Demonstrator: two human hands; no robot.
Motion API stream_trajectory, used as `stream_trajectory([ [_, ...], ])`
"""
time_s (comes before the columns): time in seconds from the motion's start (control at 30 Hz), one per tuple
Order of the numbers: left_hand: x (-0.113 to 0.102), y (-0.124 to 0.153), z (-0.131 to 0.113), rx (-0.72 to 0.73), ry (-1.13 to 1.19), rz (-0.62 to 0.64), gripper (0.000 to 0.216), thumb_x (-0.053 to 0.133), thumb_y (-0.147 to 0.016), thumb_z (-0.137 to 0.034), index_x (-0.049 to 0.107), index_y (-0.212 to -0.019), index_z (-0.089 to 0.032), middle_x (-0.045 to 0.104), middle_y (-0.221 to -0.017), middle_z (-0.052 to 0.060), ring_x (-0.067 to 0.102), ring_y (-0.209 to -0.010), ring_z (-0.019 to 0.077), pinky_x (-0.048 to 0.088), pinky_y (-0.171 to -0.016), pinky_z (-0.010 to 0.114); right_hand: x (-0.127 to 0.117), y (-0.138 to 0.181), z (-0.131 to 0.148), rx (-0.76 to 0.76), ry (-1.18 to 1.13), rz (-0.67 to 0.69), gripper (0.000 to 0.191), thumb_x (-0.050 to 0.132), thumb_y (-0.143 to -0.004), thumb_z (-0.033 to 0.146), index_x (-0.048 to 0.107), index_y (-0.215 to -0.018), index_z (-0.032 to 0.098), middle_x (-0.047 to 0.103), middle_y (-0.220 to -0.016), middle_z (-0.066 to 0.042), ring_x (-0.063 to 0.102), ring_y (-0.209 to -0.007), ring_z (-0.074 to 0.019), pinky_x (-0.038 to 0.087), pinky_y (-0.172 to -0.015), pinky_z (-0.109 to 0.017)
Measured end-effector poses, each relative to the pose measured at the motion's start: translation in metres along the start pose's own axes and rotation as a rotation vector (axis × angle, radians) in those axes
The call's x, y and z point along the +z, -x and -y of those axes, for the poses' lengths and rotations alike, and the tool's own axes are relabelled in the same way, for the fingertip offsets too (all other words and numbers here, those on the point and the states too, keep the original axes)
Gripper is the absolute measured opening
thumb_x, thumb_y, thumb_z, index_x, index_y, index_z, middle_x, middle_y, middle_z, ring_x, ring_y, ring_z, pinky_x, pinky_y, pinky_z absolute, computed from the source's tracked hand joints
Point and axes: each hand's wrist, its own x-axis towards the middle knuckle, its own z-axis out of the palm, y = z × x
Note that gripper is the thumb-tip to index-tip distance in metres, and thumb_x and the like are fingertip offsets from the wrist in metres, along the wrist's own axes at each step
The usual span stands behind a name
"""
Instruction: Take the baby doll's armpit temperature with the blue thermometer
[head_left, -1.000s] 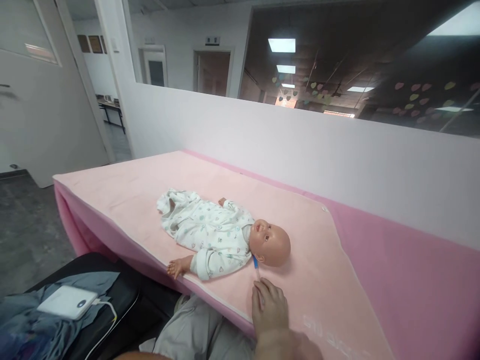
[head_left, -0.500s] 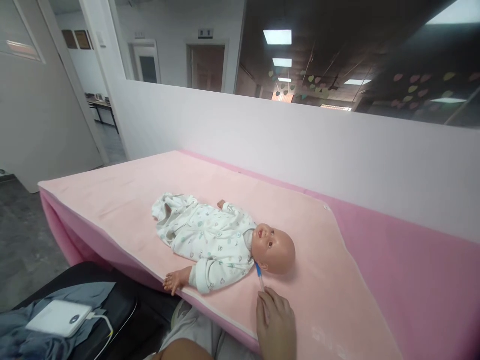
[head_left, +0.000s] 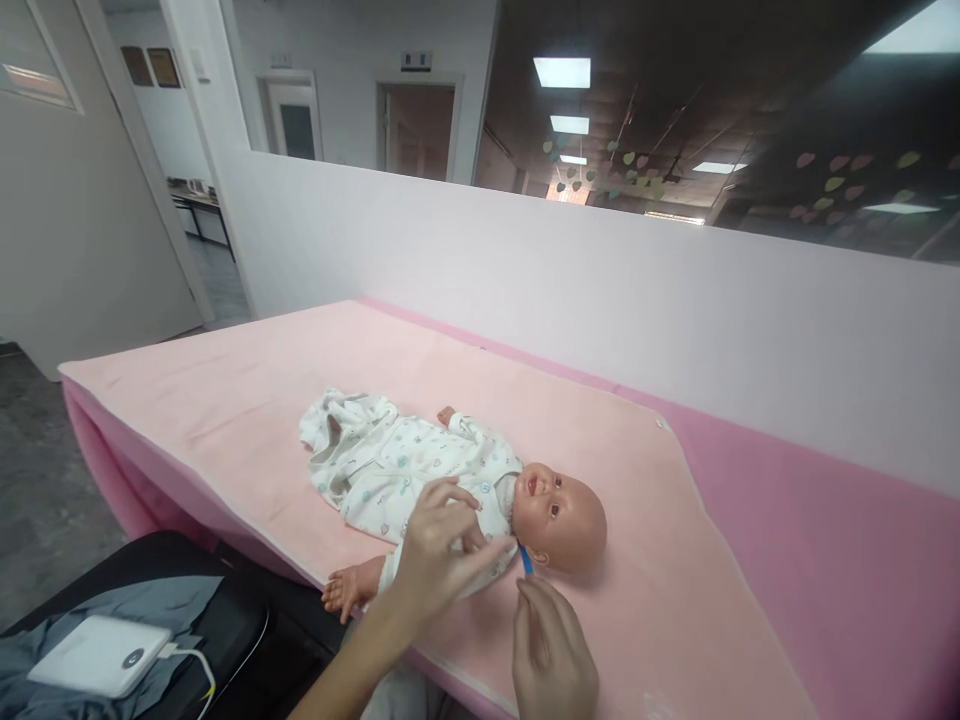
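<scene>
A baby doll (head_left: 566, 518) in a white printed romper (head_left: 420, 450) lies on its back, its head to the right. My left hand (head_left: 442, 545) hovers over or lightly touches its near shoulder. Those fingers are bent and the thumb stands apart, with nothing seen between them. Just below the doll's ear, my right hand (head_left: 551, 645) pinches the end of a slim blue-and-white stick (head_left: 526, 562). The stick's blue part reaches in by the doll's neck, where its tip is hidden. Its kind does not show clearly. The doll's near hand (head_left: 343, 590) rests at the table's edge.
A pale pink mat (head_left: 247, 385) covers the table over a darker pink cloth (head_left: 847, 520). A low white wall (head_left: 562, 290) with glass above runs behind. At lower left, a white power bank (head_left: 97, 655) with a cable lies on grey cloth over a black seat.
My left hand has come up from below to the doll's near shoulder. The right hand keeps its pinch on the stick, with less of the stick showing. The view has shifted slightly.
</scene>
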Motion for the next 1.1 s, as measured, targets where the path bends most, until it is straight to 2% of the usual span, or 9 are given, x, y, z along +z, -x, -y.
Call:
stream_trajectory([
  [0.07,0.006,-0.006,0.014,-0.077,-0.048,0.005,0.031,0.05,-0.086,-0.035,0.055,-0.06,-0.019,0.057,-0.061,0.001,0.056,-0.074,0.0175,0.047,-0.076,0.036,0.03,-0.019,0.001,0.037,-0.101,0.094,0.024,0.043,-0.088,0.022,0.064,-0.099,0.019,0.067,-0.096,-0.009,0.064,-0.086,-0.0177,0.052,-0.071,-0.026],
  [0.1,0.01,-0.009,0.023,-0.095,-0.072,0.035,0.026,0.046,-0.088,-0.032,0.058,-0.07,-0.018,0.06,-0.07,0.003,0.056,-0.078,0.0175,0.047,-0.075,0.035,0.044,-0.029,0.003,0.069,-0.14,0.129,0.026,0.042,-0.088,0.023,0.062,-0.103,0.018,0.066,-0.101,-0.009,0.064,-0.089,-0.0176,0.053,-0.07,-0.025],
  [0.2,0.026,-0.011,0.042,-0.073,-0.168,0.116,0.026,0.04,-0.089,-0.022,0.055,-0.109,-0.018,0.059,-0.108,0.008,0.053,-0.1,0.0197,0.044,-0.084,0.036,0.074,-0.055,0.012,0.159,-0.198,0.162,0.033,0.037,-0.086,0.019,0.058,-0.111,0.016,0.064,-0.108,-0.01,0.059,-0.101,-0.0198,0.051,-0.08,-0.03],
  [0.27,0.034,-0.009,0.048,-0.032,-0.251,0.124,0.035,0.04,-0.088,-0.018,0.049,-0.121,-0.018,0.054,-0.12,0.01,0.048,-0.11,0.022,0.041,-0.09,0.039,0.087,-0.062,0.014,0.225,-0.222,0.153,0.036,0.034,-0.086,0.017,0.057,-0.114,0.015,0.064,-0.109,-0.01,0.057,-0.105,-0.0206,0.049,-0.084,-0.033],
  [0.37,0.04,-0.004,0.05,0.006,-0.295,0.133,0.033,0.043,-0.086,-0.016,0.052,-0.118,-0.018,0.053,-0.122,0.009,0.045,-0.114,0.0235,0.039,-0.094,0.041,0.096,-0.057,0.013,0.302,-0.277,0.13,0.036,0.034,-0.087,0.019,0.056,-0.116,0.014,0.062,-0.111,-0.011,0.057,-0.105,-0.0199,0.049,-0.083,-0.031],
  [0.53,0.036,-0.002,0.047,-0.007,-0.206,0.15,0.027,0.039,-0.086,-0.013,0.054,-0.109,-0.018,0.056,-0.117,0.007,0.046,-0.112,0.0221,0.037,-0.095,0.041,0.094,-0.043,0.013,0.315,-0.352,0.08,0.031,0.039,-0.089,0.025,0.057,-0.112,0.017,0.062,-0.107,-0.009,0.058,-0.1,-0.0183,0.048,-0.079,-0.028],
  [0.77,0.033,-0.002,0.048,-0.05,-0.083,0.164,0.018,0.04,-0.084,-0.012,0.054,-0.093,-0.019,0.061,-0.1,0.005,0.051,-0.101,0.0209,0.038,-0.09,0.04,0.099,-0.041,0.015,0.37,-0.463,0.049,0.027,0.038,-0.087,0.019,0.06,-0.102,0.018,0.061,-0.095,-0.008,0.058,-0.085,-0.0165,0.047,-0.071,-0.027],
  [0.9,0.031,-0.001,0.046,-0.04,-0.043,0.171,0.017,0.04,-0.083,-0.012,0.054,-0.09,-0.019,0.06,-0.097,0.005,0.051,-0.099,0.0216,0.037,-0.09,0.04,0.101,-0.038,0.013,0.387,-0.493,0.028,0.028,0.036,-0.084,0.015,0.06,-0.1,0.018,0.06,-0.089,-0.006,0.056,-0.076,-0.0146,0.045,-0.065,-0.026],
  [1.1,0.025,-0.002,0.039,-0.15,0.03,0.218,0.015,0.039,-0.086,-0.021,0.054,-0.084,-0.02,0.06,-0.086,0.003,0.052,-0.086,0.0206,0.037,-0.084,0.039,0.102,-0.037,0.013,0.34,-0.544,0.001,0.019,0.046,-0.086,0.025,0.06,-0.096,0.018,0.057,-0.082,-0.004,0.052,-0.064,-0.0115,0.044,-0.059,-0.024],
])
